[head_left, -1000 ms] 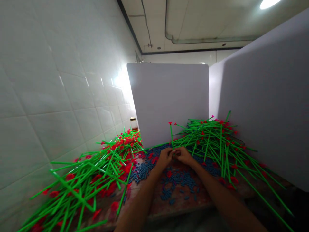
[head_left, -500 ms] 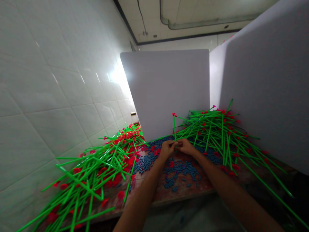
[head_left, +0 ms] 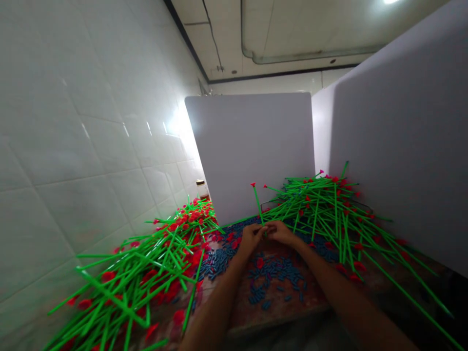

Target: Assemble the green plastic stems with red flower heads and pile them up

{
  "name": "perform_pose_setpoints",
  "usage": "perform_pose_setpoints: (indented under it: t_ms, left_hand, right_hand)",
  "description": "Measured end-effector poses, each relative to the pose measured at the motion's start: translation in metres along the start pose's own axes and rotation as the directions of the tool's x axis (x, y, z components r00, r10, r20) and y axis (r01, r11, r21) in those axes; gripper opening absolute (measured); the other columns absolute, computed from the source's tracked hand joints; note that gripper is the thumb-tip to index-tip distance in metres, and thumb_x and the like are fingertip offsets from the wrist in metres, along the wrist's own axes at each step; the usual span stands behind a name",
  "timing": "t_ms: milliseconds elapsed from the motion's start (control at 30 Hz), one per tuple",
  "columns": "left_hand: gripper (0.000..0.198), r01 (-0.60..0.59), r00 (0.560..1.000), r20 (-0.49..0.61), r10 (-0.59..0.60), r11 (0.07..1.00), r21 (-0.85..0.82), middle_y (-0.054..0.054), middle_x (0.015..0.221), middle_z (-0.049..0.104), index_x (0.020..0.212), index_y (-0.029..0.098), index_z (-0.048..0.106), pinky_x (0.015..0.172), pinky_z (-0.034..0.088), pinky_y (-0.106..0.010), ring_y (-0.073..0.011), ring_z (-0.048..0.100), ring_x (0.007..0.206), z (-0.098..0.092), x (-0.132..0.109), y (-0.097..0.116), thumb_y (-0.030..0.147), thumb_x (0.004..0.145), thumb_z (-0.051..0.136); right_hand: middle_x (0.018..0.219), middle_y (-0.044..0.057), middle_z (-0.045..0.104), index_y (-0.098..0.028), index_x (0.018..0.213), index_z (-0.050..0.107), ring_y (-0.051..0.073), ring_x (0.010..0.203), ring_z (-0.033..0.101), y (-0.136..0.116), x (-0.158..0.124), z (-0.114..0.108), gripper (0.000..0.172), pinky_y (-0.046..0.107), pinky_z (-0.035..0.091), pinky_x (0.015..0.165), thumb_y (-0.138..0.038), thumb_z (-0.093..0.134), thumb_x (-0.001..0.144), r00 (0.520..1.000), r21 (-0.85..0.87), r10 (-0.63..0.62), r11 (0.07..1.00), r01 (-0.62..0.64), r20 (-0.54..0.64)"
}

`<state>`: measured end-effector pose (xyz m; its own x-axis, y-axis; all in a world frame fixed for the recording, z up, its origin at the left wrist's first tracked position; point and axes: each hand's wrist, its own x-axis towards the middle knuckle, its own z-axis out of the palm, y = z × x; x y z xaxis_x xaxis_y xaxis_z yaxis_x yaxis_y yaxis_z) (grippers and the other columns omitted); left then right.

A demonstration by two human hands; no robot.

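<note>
A thin green stick [head_left: 257, 204] with a red cup-shaped tip stands up from between my hands, leaning slightly left. My left hand [head_left: 252, 239] is closed in a pinch round its lower end. Pressed against the same end is my right hand [head_left: 281, 231], its fingers closed; whatever they grip is too small and hidden to make out. Small blue cylindrical pieces [head_left: 280, 273] lie scattered on the worn tabletop [head_left: 278, 317] below my hands and between my forearms.
Green sticks with red tips are heaped on the left [head_left: 161, 263] and at the back right [head_left: 321, 204]. A grey panel [head_left: 256, 151] stands behind, another panel [head_left: 395, 136] on the right. The tiled wall [head_left: 91, 146] bounds the left; a jar [head_left: 201, 189] sits near it.
The upright stick now tilts further left, its tip swung away from vertical. My hands stay together at its lower end. The whole view has shifted slightly upward.
</note>
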<state>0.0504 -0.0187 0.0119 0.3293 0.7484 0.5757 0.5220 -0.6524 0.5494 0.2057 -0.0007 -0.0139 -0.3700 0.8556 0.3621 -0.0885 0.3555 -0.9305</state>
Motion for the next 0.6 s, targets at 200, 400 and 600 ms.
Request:
perform_pose_setpoints:
  t_ms: [200,400,600]
  left_hand:
    - [0.041,-0.074,0.997,-0.033,0.075,0.997,0.036,-0.003,0.069,0.057,0.066,0.014,0.066,0.065,0.039,-0.023,-0.0118,0.051,0.068,0.000,-0.002,-0.004,0.044,0.087,0.047]
    - [0.031,-0.178,0.984,-0.028,0.178,0.984,0.025,-0.005,0.084,0.057,0.069,0.015,0.067,0.083,0.041,-0.027,-0.0155,0.052,0.088,0.000,-0.004,0.004,0.040,0.084,0.055]
    - [0.031,-0.134,0.981,-0.147,0.127,0.990,-0.041,-0.005,0.090,0.062,0.097,0.017,0.068,0.076,0.043,-0.025,-0.0143,0.055,0.083,-0.011,0.002,0.021,0.035,0.090,0.044]
  right_hand:
    - [0.084,0.002,0.067,-0.019,0.105,0.057,0.014,0.069,0.062,-0.014,-0.009,0.003,0.049,0.026,0.048,0.066,-0.017,0.063,0.057,0.980,0.475,0.193,0.858,-0.196,0.056]
    - [0.086,0.003,0.065,-0.017,0.087,0.060,0.012,0.072,0.059,-0.032,-0.002,0.028,0.031,0.022,0.046,0.064,-0.037,0.068,0.065,0.993,0.567,0.110,0.821,-0.067,-0.043]
    - [0.048,-0.005,0.044,-0.017,0.069,0.054,0.007,0.042,0.038,-0.039,0.003,0.013,0.047,0.019,0.030,0.041,-0.063,0.056,0.072,0.940,0.326,0.102,0.945,0.011,-0.326]
